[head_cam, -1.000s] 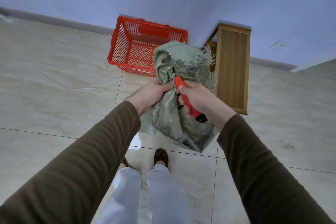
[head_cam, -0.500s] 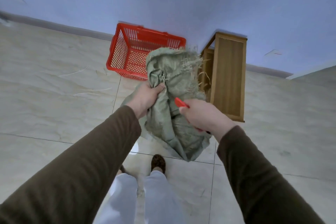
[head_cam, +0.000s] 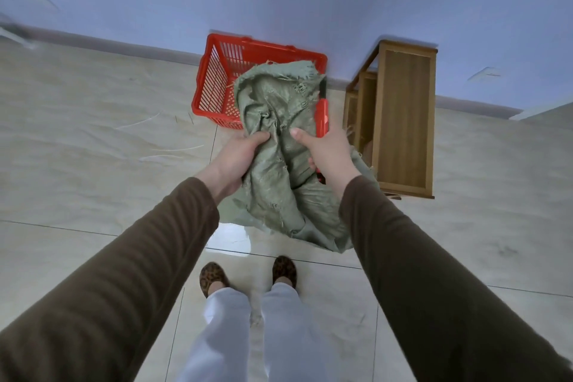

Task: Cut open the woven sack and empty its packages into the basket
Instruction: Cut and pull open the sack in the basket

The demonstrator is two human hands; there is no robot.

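Observation:
A crumpled green woven sack [head_cam: 279, 146] with frayed edges hangs in front of me, its lower end reaching the floor. My left hand [head_cam: 238, 155] grips a fold on its left side. My right hand [head_cam: 325, 149] holds a red utility knife [head_cam: 322, 116] pointing up and away, with the thumb pressed on the sack. Behind the sack a red plastic basket [head_cam: 217, 84] stands on the floor by the wall; the part of its inside that shows holds nothing. No packages are visible.
A wooden stool or small table [head_cam: 403, 118] stands to the right of the basket, against the wall. Pale tiled floor [head_cam: 93, 149] lies all round, with some loose fibres [head_cam: 173, 149] on the left. My two feet [head_cam: 248, 273] stand just below the sack.
The right hand has swung the knife from pointing down and back to pointing up beside the sack. Both hands have shifted on the sack, and the view has tilted down.

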